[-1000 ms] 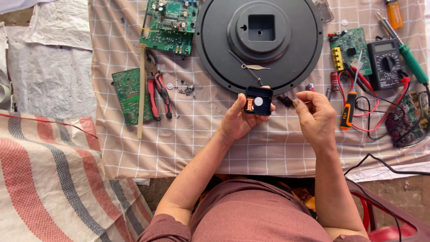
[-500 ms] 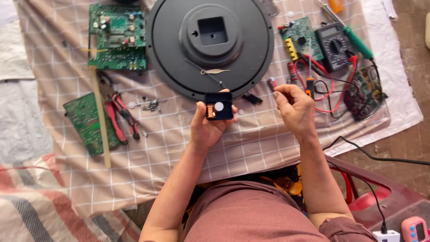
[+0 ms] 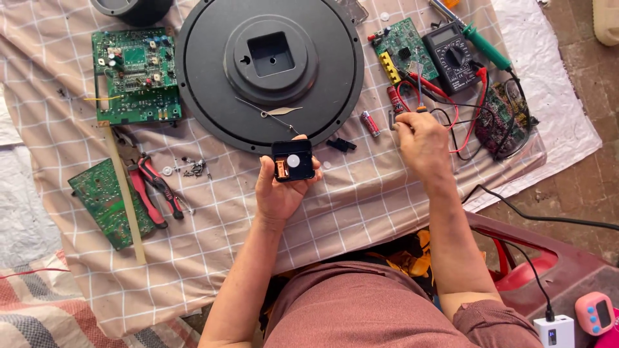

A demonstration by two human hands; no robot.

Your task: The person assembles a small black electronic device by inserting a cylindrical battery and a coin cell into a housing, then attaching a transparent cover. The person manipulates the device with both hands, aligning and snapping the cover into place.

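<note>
The left hand (image 3: 280, 190) is holding a small black clock movement (image 3: 293, 160) in the middle of the frame, fingers closed around its sides, the open back with a white gear and a copper coil facing up. The right hand (image 3: 422, 142) is resting at the right of centre, and its fingers are pinching a small tool with a red grip (image 3: 419, 96); how firmly, I cannot tell. The round black clock back (image 3: 213, 84) is lying above, its square socket empty, with loose clock hands (image 3: 274, 113) on it. I judge the movement is taken out and opened; checking and refitting are remaining.
</note>
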